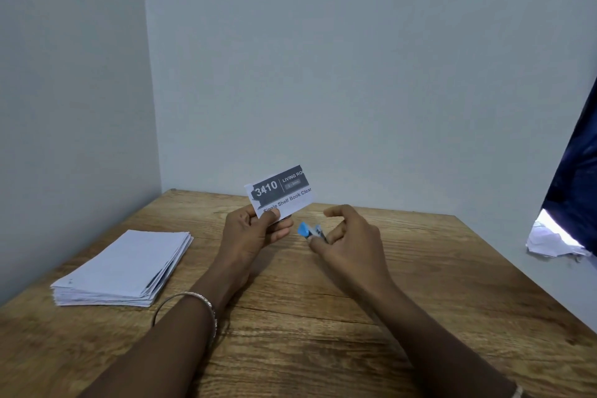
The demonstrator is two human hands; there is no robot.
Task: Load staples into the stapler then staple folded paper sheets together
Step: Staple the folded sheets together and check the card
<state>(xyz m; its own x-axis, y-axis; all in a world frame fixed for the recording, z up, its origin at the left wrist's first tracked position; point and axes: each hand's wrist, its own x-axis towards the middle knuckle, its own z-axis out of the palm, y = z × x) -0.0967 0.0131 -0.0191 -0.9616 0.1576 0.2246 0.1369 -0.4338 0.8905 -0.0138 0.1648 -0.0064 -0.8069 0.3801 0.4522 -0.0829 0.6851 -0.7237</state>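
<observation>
My left hand (255,233) pinches a small folded paper sheet (280,191) printed with "3410" and holds it upright above the middle of the wooden table (323,317). Just to its right, my right hand (349,236) has its fingers curled round a small blue stapler (308,231), whose blue end points toward the paper. Only the stapler's front part shows; the rest is hidden in my fingers. Paper and stapler are a short gap apart.
A stack of folded white paper sheets (126,268) lies on the table's left side. The table stands in a corner of two pale walls. Dark blue cloth (575,178) hangs at the right edge, with crumpled white paper (549,241) below it.
</observation>
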